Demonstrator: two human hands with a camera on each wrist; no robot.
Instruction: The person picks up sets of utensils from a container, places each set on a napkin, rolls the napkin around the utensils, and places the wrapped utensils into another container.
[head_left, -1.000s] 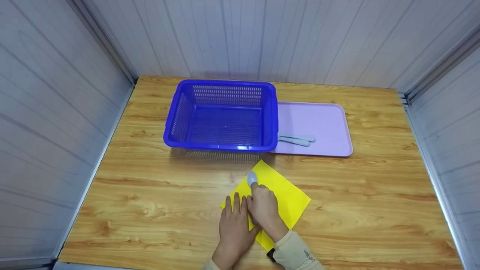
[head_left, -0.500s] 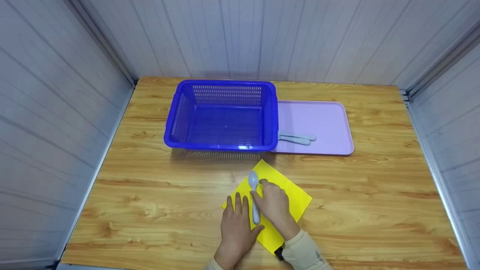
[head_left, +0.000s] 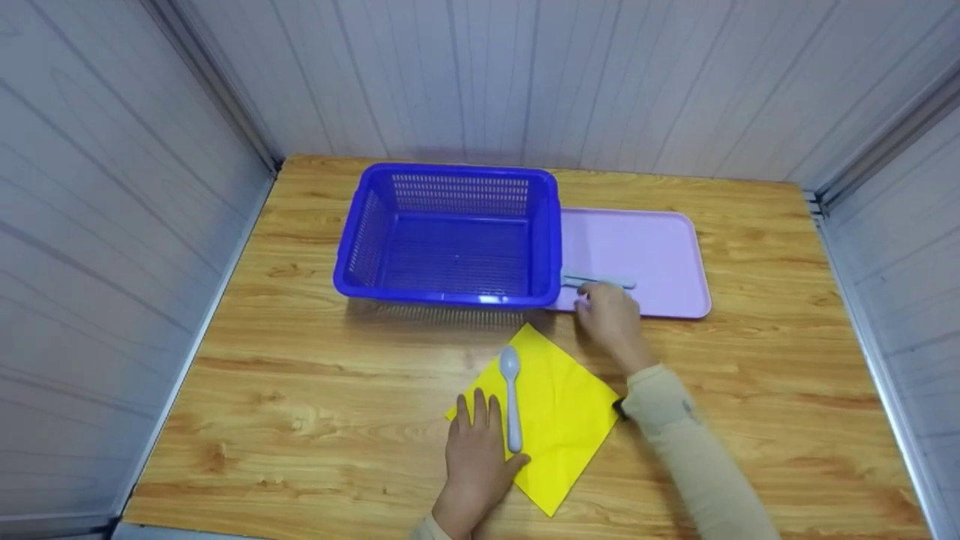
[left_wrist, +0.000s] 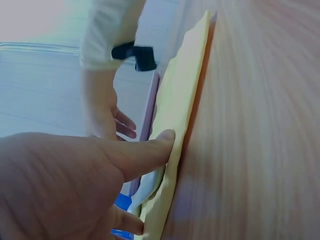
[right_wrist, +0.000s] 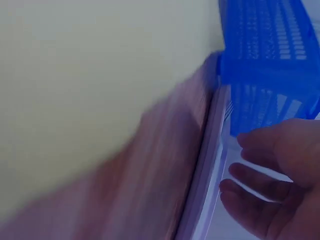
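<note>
Right hand (head_left: 611, 315): its fingers (right_wrist: 250, 205) are loosely bent and parted; in the right wrist view we see nothing held. They are over the near edge of the pink tray (head_left: 667, 262), close beside two pale handles (head_left: 619, 281); we cannot tell whether they touch. Left hand (head_left: 478, 450): fingers spread and extended, resting on the left corner of the yellow cloth (head_left: 566, 412), gripping nothing.

Change: a second ago the right hand gripped the spoon (head_left: 513, 405); it has since crossed to the tray. The spoon remains on the cloth, bowl away from us, just beside the left hand. We read the spoon's placing as done, with attention now on the handles.

Further out: the blue basket (head_left: 397, 294) hides the handles' far ends; worktop (head_left: 765, 375) beneath all.
</note>
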